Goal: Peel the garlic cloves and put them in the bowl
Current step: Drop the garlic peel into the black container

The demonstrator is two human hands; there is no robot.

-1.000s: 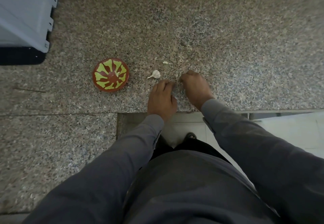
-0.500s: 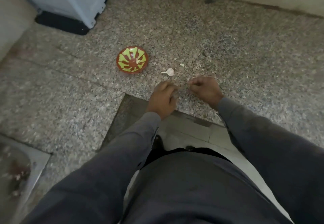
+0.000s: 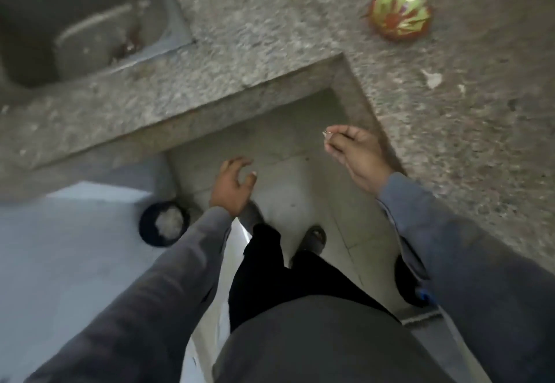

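Note:
The red bowl [image 3: 399, 14] with a yellow-green pattern stands on the granite counter [image 3: 465, 148] at the upper right. A white garlic piece [image 3: 432, 78] lies on the counter below it, with a smaller white scrap [image 3: 461, 88] beside it. My right hand [image 3: 357, 151] is off the counter, over the floor at the counter's inner corner, and pinches a small pale scrap of garlic skin [image 3: 326, 133] at its fingertips. My left hand [image 3: 234, 184] hangs lower over the floor with fingers spread and loosely curled, holding nothing. The frame is blurred.
A steel sink [image 3: 78, 22] is set into the counter at the upper left. On the floor at the left stands a dark round bin [image 3: 163, 223] with pale scraps inside. My feet [image 3: 313, 238] stand on the tiled floor in the counter's recess.
The view has swung left toward the sink and floor. Both hands have left the counter and moved out over the floor; the right hand carries a small pale scrap.

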